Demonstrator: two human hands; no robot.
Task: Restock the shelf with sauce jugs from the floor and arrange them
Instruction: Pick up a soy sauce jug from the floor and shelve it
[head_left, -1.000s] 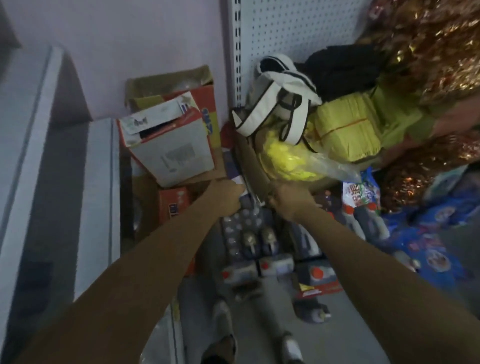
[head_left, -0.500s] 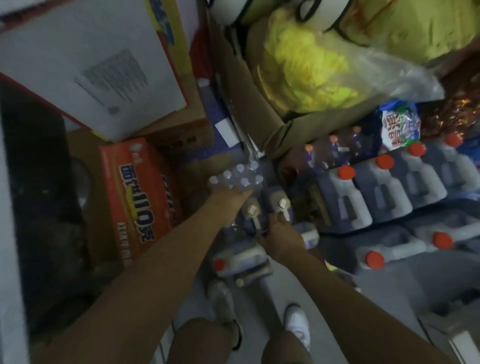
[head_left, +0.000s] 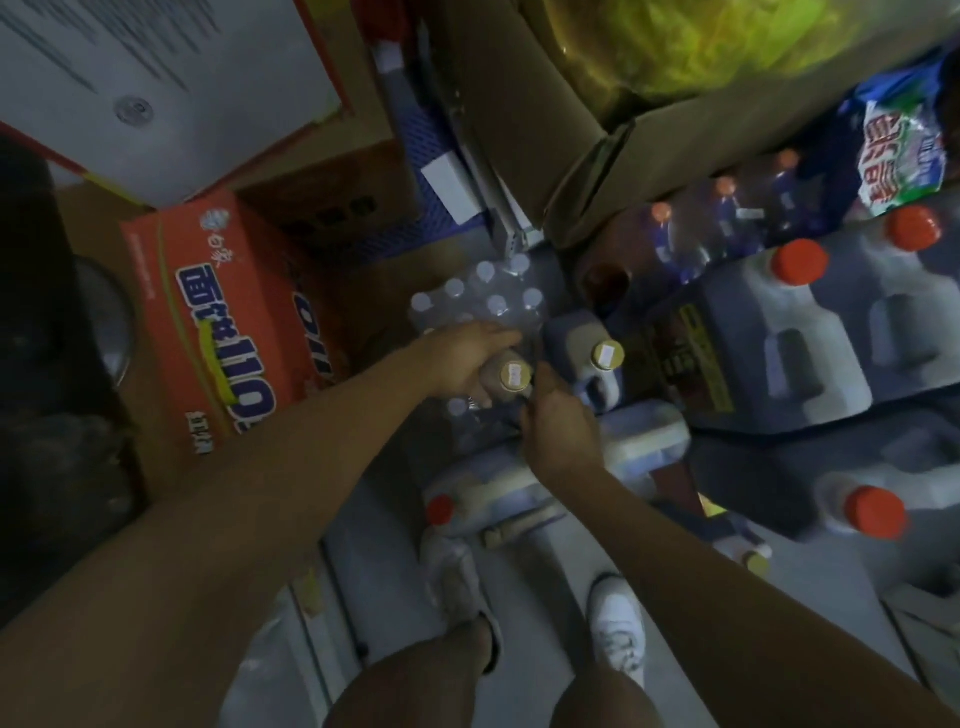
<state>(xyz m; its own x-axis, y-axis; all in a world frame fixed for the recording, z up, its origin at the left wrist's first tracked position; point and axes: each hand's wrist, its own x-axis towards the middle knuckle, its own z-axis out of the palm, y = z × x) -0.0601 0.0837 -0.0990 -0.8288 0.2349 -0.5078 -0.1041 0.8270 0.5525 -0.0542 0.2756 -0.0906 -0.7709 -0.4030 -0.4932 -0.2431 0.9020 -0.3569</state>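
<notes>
Two gold-capped sauce jugs stand upright on the floor between my hands. My left hand (head_left: 465, 358) curls round the shoulder of the nearer gold-capped jug (head_left: 514, 375), just beside its cap. My right hand (head_left: 558, 434) grips the same jug from below the cap, where its handle is hidden under my fingers. The second gold-capped jug (head_left: 605, 356) stands untouched just to its right. A red-capped jug (head_left: 498, 499) lies on its side on the floor below my right hand. Large white jugs with red caps (head_left: 800, 291) fill the low shelf at right.
A shrink-wrapped pack of water bottles (head_left: 483, 296) sits right behind the jugs. An orange carton (head_left: 218, 322) stands to the left, and a brown cardboard box (head_left: 519, 130) overhangs from above. My feet (head_left: 618, 623) stand on the grey floor close to the lying jug.
My view has dropped from the upper boxes down to the floor. Both hands came down and closed on the nearer gold-capped jug.
</notes>
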